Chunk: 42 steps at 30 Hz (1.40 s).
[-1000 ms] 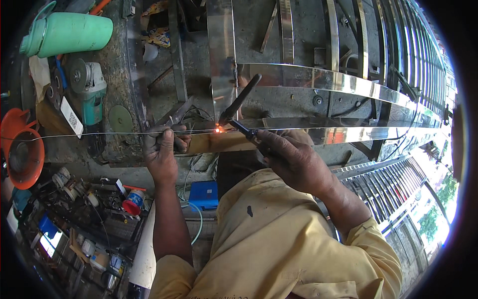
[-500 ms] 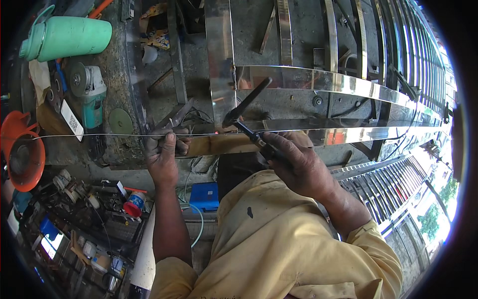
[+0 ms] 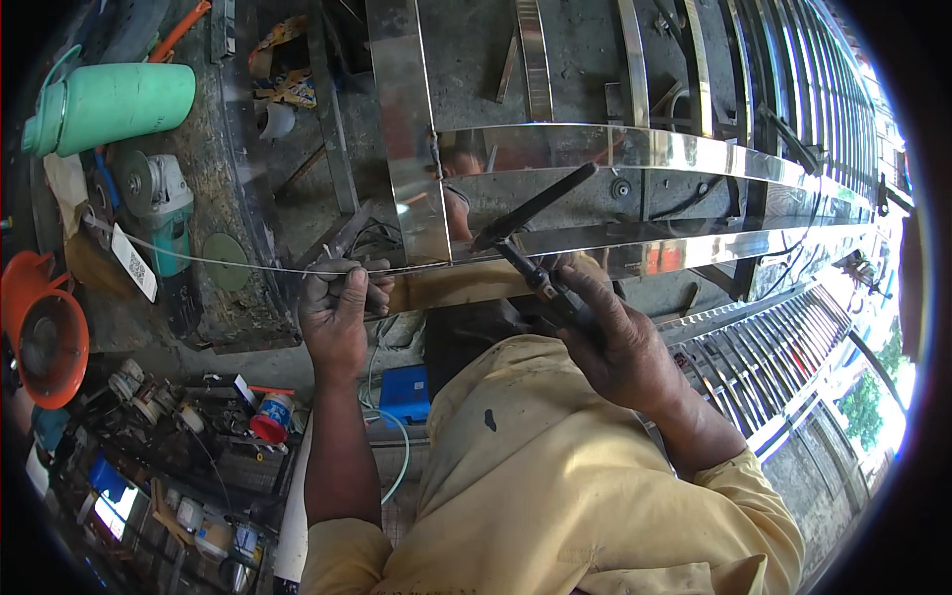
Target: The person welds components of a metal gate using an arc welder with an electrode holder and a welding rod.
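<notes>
My left hand (image 3: 340,312) pinches a thin metal filler rod (image 3: 243,265) between thumb and fingers. The rod runs left over the bench, and its other end reaches toward the lower corner of a polished metal frame (image 3: 412,119). In my right hand (image 3: 630,347) is a black welding torch (image 3: 540,283), gripped by its handle. Its head, with a long black back cap (image 3: 545,203), stands just right of that corner. I see no arc or glow there. Whether the rod tip touches the metal is too small to tell.
On the bench at left are a green bottle (image 3: 129,107), a teal angle grinder (image 3: 164,213), a green disc (image 3: 227,261) and an orange funnel-like thing (image 3: 50,342). A blue box (image 3: 404,393) stands below. Slatted metal (image 3: 759,367) lies at right.
The torch has moved right, off the corner of the frame. The rod has shifted, and its far end now sits higher, near the white card. The whole view has shifted slightly.
</notes>
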Motion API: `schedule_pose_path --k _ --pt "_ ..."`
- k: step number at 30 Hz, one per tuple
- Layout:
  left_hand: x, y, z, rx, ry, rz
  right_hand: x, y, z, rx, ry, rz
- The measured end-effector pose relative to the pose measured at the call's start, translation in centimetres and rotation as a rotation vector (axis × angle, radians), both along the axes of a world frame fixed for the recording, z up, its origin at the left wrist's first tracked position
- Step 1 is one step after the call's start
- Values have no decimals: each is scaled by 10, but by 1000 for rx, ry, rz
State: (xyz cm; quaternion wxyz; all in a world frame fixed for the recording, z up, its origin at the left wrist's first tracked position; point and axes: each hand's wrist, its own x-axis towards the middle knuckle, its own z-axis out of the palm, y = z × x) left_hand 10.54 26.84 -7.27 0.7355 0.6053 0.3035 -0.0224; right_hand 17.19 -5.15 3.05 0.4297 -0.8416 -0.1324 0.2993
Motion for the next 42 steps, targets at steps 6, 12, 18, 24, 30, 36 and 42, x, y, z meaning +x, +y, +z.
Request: schedule_pose_path --k 6,12,18,24,30,36,42 --pt "1 8 -1 -35 -24 -59 1 2 -2 33 18 1" --pt "0 6 -1 -50 -54 -69 4 8 -2 25 78 45" --pt "-3 6 -4 -45 -41 -67 4 13 -5 -4 91 56" --pt "-4 7 -4 -63 -48 -72 5 14 -9 14 53 90" --pt "-4 6 -6 -57 -59 -69 7 16 -8 -5 35 94" --pt "-3 7 -5 -51 -65 -65 13 16 -5 -32 72 134" --pt "-3 6 -5 -63 -67 -72 14 15 -7 25 54 115"
